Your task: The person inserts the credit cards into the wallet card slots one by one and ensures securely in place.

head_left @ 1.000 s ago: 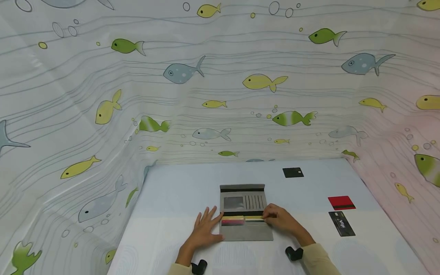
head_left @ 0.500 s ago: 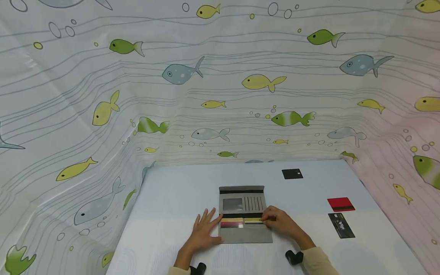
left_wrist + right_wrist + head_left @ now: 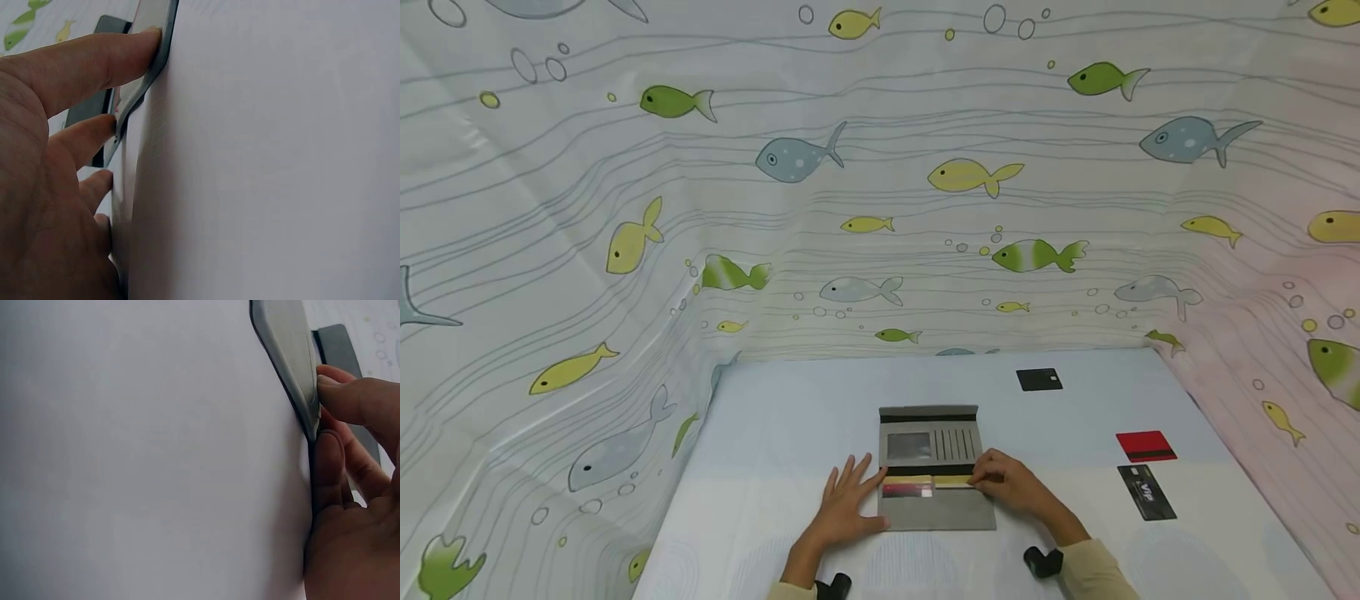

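An opened grey wallet point(image 3: 936, 510) lies flat in the middle of the table, its slotted half away from me. My left hand point(image 3: 845, 508) rests at its left edge with fingers spread; in the left wrist view, the thumb point(image 3: 109, 59) presses on the edge. At the wallet's right side my right hand point(image 3: 1011, 482) pinches the end of a thin card with a yellow strip point(image 3: 951, 481), set in the right pocket. A reddish card point(image 3: 906, 490) sits in the left pocket. In the right wrist view the fingertips point(image 3: 331, 390) hide the card's end.
Loose cards lie on the white table point(image 3: 760, 417): a black one point(image 3: 1039, 379) at the back, a red one point(image 3: 1146, 446) at right, and a black VIP card point(image 3: 1147, 492) below it. A fish-patterned sheet point(image 3: 880, 192) surrounds the table's back and sides.
The dark band under the yellow strip in the right pocket has thinned and more yellow shows. The right fingers have shifted slightly; the left hand stays in place.
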`<state>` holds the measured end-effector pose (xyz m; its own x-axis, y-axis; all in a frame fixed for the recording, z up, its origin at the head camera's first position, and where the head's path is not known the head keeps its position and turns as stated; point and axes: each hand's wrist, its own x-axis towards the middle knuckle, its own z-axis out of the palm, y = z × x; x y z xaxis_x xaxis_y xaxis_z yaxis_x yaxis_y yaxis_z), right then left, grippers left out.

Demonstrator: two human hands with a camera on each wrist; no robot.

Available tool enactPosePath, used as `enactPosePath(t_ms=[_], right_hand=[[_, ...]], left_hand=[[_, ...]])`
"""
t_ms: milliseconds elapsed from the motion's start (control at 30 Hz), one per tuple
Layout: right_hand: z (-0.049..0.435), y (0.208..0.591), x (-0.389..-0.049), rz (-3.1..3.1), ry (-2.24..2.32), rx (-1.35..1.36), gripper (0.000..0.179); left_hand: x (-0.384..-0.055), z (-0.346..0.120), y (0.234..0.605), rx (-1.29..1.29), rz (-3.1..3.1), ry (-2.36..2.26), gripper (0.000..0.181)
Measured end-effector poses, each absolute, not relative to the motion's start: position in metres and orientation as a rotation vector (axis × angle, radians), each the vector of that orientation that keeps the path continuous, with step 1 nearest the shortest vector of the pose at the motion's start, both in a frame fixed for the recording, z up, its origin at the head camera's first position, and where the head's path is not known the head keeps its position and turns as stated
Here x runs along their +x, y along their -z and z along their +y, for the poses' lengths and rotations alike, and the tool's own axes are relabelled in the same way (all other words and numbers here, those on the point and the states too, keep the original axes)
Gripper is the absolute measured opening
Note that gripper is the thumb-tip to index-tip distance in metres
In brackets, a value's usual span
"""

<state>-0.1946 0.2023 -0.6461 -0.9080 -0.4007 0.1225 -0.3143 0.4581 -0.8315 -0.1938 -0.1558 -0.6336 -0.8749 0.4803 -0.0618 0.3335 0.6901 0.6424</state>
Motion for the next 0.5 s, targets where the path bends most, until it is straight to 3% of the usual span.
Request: enactPosePath(t_ms=[167,333,500], right_hand=[[0.205,0.642,-0.195,2.677,1.405,-0.532,0.009],[0.222,0.629,-0.187,2.673,1.444,-0.205,0.012],[0.269,0.620,-0.168,2.788,1.419,0.142,0.015]], left_hand=[[-0.196,-0.155,0.633,0.662,2.681,-0.957,0.082],[-0.194,-0.155,0.632,0.665,2.680,-0.961,0.082],[-0.193,-0.155,0.633,0.684,2.673,-0.978,0.082]])
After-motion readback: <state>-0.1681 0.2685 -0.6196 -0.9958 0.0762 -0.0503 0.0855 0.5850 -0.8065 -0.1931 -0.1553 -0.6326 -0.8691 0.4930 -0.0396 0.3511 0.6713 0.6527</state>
